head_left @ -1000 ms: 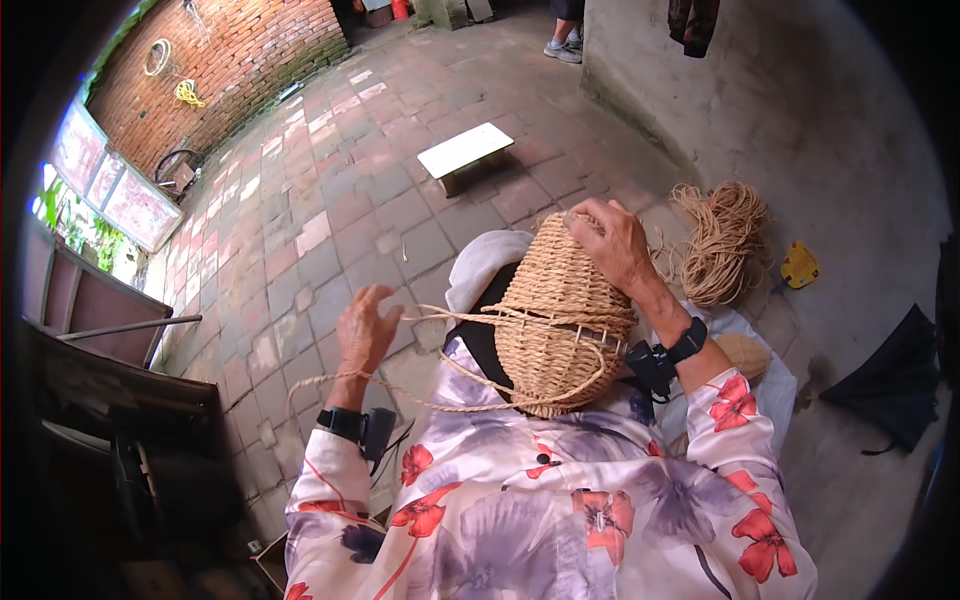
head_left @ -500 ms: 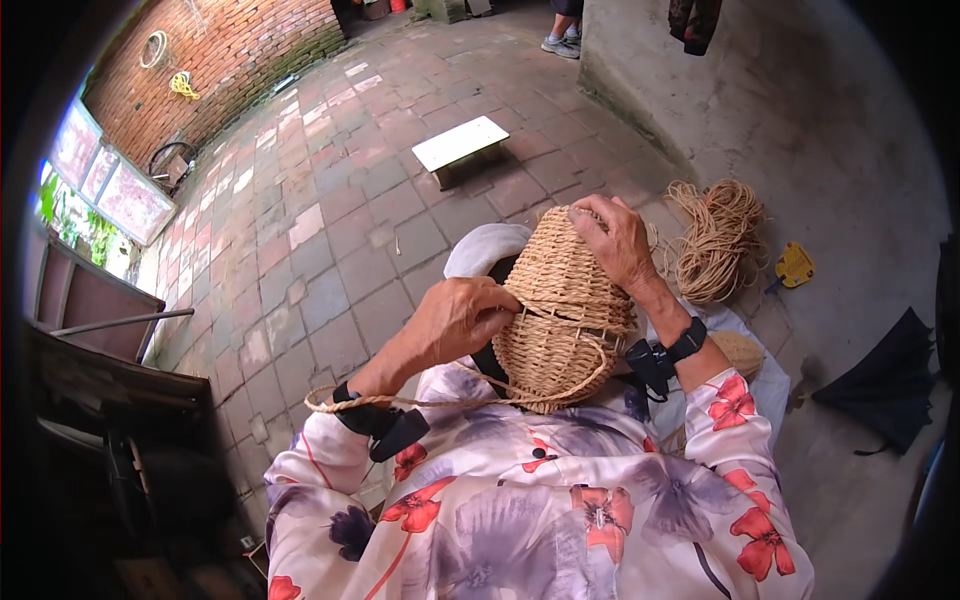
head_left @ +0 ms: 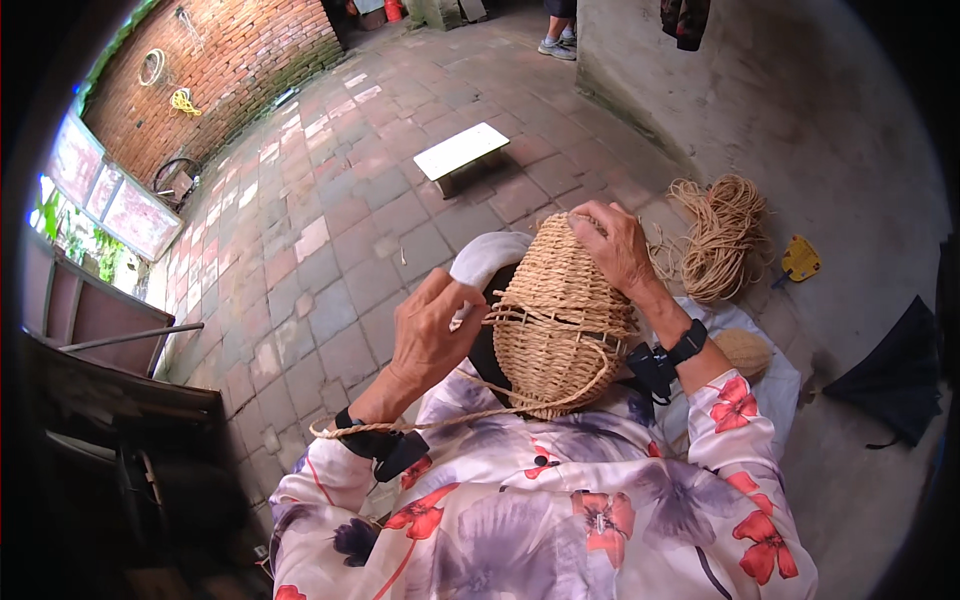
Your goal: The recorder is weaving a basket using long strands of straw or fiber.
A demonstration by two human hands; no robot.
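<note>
A woven straw basket (head_left: 555,355) lies on my lap, with an open slit across its weave. My right hand (head_left: 617,250) grips its upper end. My left hand (head_left: 430,325) is raised at the basket's left side, fingertips pinched on a strand at the slit. A twisted cord (head_left: 490,405) loops from the basket toward my left wrist. A white cloth (head_left: 495,250) and something black sit behind the basket.
A bundle of cord (head_left: 720,235), a yellow flyswatter (head_left: 800,258), a round straw piece (head_left: 742,352) on white sheeting and a dark umbrella (head_left: 880,370) lie right. A low bench (head_left: 460,150) stands on the paving ahead. A person's legs (head_left: 558,35) show at a wall corner.
My left hand moved right from out beside the basket to the slit, then drew slightly back up and left with fingers pinched. My right hand stayed on the basket's upper end.
</note>
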